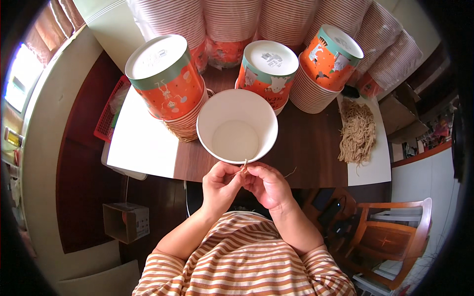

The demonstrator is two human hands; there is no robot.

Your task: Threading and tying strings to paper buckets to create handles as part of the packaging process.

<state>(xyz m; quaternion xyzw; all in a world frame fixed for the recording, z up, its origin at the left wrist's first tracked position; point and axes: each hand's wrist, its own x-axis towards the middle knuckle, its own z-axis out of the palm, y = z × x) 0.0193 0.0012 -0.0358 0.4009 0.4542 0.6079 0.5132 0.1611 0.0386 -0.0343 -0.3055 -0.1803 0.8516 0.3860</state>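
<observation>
At centre frame, the left hand (219,186) and the right hand (266,185) are meeting, fingers pinching a short tan string (244,166) together just below the open white paper bucket (237,126). More tan strings (357,132) are lying in a pile at right on the counter (306,143).

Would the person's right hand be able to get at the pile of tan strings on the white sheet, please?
Probably yes: the right hand sits at the table edge, and bare dark tabletop lies between it and the string pile. But its fingers now pinch a string with the left hand.
</observation>
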